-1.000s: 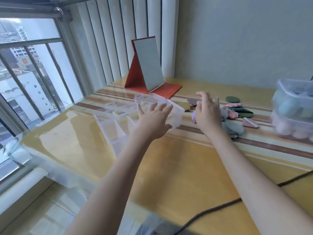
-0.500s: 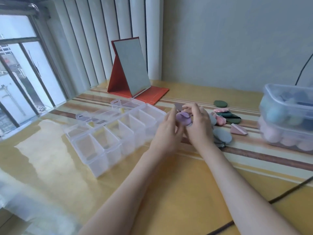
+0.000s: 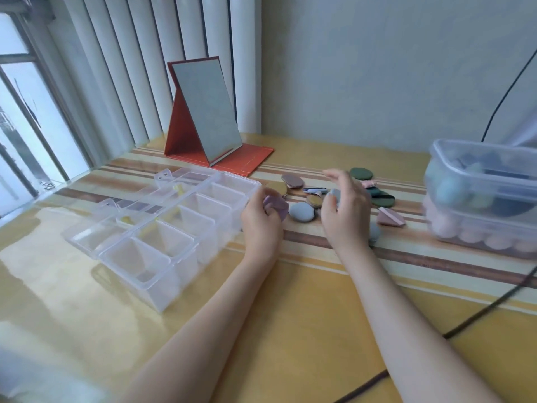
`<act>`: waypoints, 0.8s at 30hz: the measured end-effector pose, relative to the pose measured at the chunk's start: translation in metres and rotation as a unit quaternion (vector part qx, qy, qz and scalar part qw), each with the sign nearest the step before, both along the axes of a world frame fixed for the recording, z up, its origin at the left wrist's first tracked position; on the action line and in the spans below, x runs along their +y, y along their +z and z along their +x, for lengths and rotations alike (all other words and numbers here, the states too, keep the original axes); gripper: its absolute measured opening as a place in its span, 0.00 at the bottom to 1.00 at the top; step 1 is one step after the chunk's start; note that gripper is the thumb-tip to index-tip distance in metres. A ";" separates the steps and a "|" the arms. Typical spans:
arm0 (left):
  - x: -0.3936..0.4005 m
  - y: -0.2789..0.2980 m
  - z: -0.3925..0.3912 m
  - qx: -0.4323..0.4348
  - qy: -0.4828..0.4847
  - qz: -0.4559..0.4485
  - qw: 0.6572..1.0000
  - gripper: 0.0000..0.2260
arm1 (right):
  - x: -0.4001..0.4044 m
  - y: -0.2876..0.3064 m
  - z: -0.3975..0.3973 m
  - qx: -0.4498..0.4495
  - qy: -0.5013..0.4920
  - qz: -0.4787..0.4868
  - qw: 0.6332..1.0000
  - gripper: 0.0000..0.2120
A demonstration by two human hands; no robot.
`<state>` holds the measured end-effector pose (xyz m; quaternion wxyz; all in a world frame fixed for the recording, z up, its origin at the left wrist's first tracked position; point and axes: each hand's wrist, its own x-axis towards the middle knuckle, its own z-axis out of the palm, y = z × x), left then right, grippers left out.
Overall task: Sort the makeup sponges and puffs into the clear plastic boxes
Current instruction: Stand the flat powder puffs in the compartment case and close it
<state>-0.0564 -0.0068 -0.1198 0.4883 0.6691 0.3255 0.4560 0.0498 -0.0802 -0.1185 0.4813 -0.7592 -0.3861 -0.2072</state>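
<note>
Our left hand [image 3: 261, 225] pinches a mauve puff [image 3: 277, 205] beside the compartment box [image 3: 162, 228], while our right hand [image 3: 345, 210], fingers spread, hovers over loose puffs [image 3: 302, 211].

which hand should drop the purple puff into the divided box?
Left. The left hand already holds the purple puff and sits right beside the open divided box. The right hand is over the loose pile, farther from it.
</note>
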 end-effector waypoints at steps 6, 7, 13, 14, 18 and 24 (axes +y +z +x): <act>0.013 -0.011 0.001 0.134 -0.026 0.037 0.990 0.13 | -0.002 -0.008 0.016 0.090 -0.089 -0.282 0.951 0.18; 0.012 -0.009 0.001 0.146 -0.031 0.046 0.988 0.12 | 0.000 -0.008 0.016 0.089 -0.096 -0.276 0.952 0.16; 0.011 -0.012 0.005 0.120 -0.054 0.085 0.988 0.13 | 0.017 -0.001 0.023 -0.007 -0.137 -0.180 0.974 0.11; 0.011 -0.012 0.006 0.102 -0.060 0.087 0.989 0.14 | 0.022 0.002 0.024 -0.015 -0.117 -0.207 0.971 0.13; 0.010 -0.010 0.006 0.064 -0.071 0.068 0.993 0.19 | 0.042 -0.004 0.022 0.026 -0.076 -0.368 0.926 0.18; 0.016 -0.010 0.007 0.036 -0.036 -0.038 0.998 0.22 | 0.039 -0.004 0.030 0.157 -0.050 -0.161 0.973 0.05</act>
